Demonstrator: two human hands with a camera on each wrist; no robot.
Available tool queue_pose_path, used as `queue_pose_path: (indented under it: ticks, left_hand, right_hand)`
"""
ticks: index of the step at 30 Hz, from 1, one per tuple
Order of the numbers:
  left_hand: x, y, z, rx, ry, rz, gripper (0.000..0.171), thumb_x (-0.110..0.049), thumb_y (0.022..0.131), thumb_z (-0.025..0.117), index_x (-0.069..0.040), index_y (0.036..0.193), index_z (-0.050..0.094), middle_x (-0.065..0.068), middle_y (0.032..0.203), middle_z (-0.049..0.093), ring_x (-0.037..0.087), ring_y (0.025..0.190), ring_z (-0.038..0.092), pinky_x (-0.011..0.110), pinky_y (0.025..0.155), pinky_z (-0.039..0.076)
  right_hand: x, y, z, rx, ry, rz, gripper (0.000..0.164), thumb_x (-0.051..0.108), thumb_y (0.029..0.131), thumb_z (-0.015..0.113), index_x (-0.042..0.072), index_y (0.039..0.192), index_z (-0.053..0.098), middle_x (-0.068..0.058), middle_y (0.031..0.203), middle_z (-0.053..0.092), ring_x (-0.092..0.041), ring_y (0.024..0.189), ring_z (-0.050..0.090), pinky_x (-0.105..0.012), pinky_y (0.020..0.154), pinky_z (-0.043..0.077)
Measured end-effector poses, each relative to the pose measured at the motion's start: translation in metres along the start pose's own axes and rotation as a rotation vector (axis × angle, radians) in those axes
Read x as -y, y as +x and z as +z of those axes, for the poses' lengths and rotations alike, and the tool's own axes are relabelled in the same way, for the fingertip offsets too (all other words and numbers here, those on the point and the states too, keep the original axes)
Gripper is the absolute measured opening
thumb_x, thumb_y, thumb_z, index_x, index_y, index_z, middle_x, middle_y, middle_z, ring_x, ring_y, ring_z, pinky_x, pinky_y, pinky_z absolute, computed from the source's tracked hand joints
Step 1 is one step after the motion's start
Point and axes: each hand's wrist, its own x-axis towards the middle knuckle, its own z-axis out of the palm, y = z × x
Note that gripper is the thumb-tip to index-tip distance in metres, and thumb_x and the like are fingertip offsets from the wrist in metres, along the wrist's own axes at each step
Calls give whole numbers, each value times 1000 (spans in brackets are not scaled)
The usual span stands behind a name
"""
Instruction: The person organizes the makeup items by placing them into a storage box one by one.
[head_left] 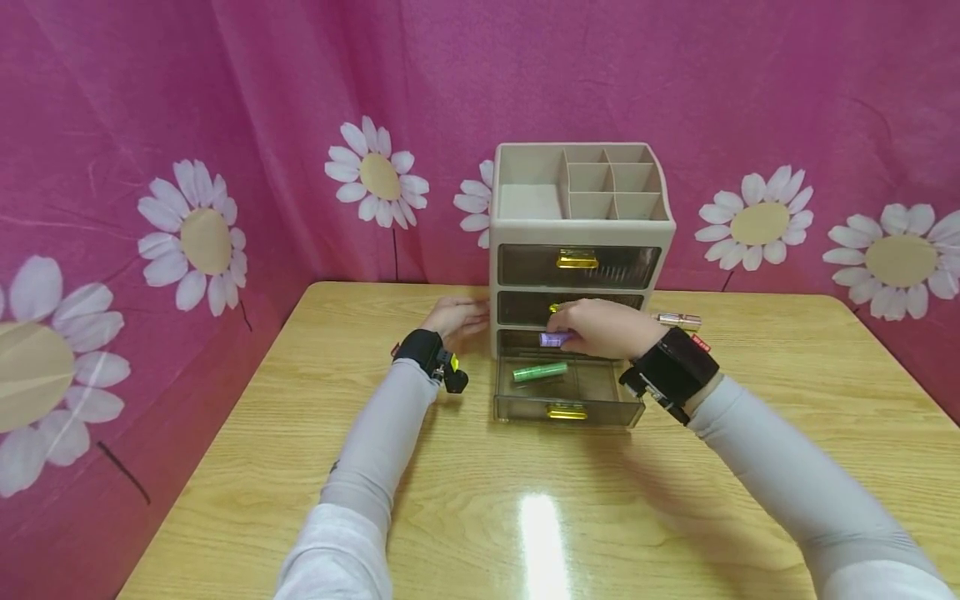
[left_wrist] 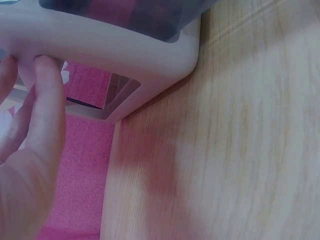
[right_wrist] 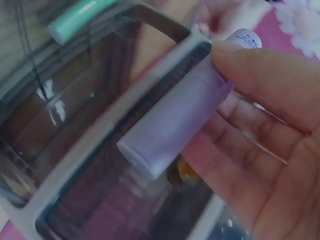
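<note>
A beige drawer organizer (head_left: 577, 242) stands at the back of the wooden table (head_left: 525, 517). Its bottom drawer (head_left: 567, 400) is pulled out, with a green tube (head_left: 539, 372) lying inside. My right hand (head_left: 600, 327) pinches a purple tube (head_left: 553, 339) over the back of that drawer; in the right wrist view the purple tube (right_wrist: 175, 117) lies between thumb and fingers, and the green tube (right_wrist: 77, 17) shows above. My left hand (head_left: 457, 318) rests with straight fingers (left_wrist: 47, 100) against the organizer's left side (left_wrist: 115, 55).
A pink-gold tube (head_left: 678, 319) lies on the table to the right of the organizer. The top compartments of the organizer hold nothing that I can see. Pink cloth with daisies (head_left: 378, 175) hangs behind and to the left of the table.
</note>
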Motion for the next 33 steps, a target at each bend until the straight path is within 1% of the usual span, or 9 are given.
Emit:
queue_pose_path:
  ticks: [7,8,11,14,15,18,24,28,33]
  left_hand:
    - [-2,-1,1,-1,-1,1,38,3,92,50,12,128,43,24,130,48,32,119,48,35,98,45]
    - [-4,-3,2,2,-2,0,38,3,92,49,12,128,43,24,130,48,32,119,47,35,98,45]
    - [-3,-3,2,8,-6,2,38,4,92,48,12,128,42,24,130,47,33,119,47,35,99,44]
    - [-2,-2,1,11,2,2,38,4,93,47,12,129,41,24,131,46,33,120,46,34,99,44]
    - [0,0,0,9,0,2,38,4,93,47,12,129,42,24,131,46,33,120,46,34,98,45]
    - [-1,0,0,7,-3,1,38,3,92,48,12,129,42,23,131,47,32,120,46,34,98,45]
    - [-2,0,-1,-2,8,13,37,3,92,49,11,128,44,23,129,49,32,118,48,35,98,45]
    - [-1,0,0,3,12,14,37,3,92,49,11,127,44,24,130,48,33,118,48,33,96,47]
    - [0,1,-1,-5,0,5,36,3,92,50,11,127,46,23,129,49,33,118,48,33,96,47]
  right_hand:
    - [0,21,19,133,28,-34,10,0,76,70,4,81,62,-2,74,58,-10,63,45,-24,55,43]
    - [-1,24,22,149,32,-39,10,0,76,69,4,79,61,-2,73,57,-10,62,43,-23,54,41]
    - [-2,31,32,201,41,-39,10,0,76,68,5,77,60,0,70,56,-8,60,42,-21,51,39]
    - [-3,36,40,240,61,-23,11,0,74,69,6,74,59,4,63,50,-7,56,39,-18,48,33]
    - [-3,38,41,247,68,-19,13,-1,73,69,7,72,58,6,61,46,-7,55,38,-17,47,31]
    - [-4,41,45,258,86,-21,16,-1,71,70,7,69,56,9,58,38,-6,53,35,-16,46,25]
    - [-2,48,50,274,94,-71,18,-5,65,68,6,65,54,10,55,33,-5,51,31,-15,46,22]
    - [0,49,53,294,89,-57,18,-5,63,67,5,63,52,11,54,31,-5,51,30,-16,46,20]
    - [2,49,56,281,80,-57,20,-5,61,68,5,62,50,11,54,29,-7,51,29,-17,45,20]
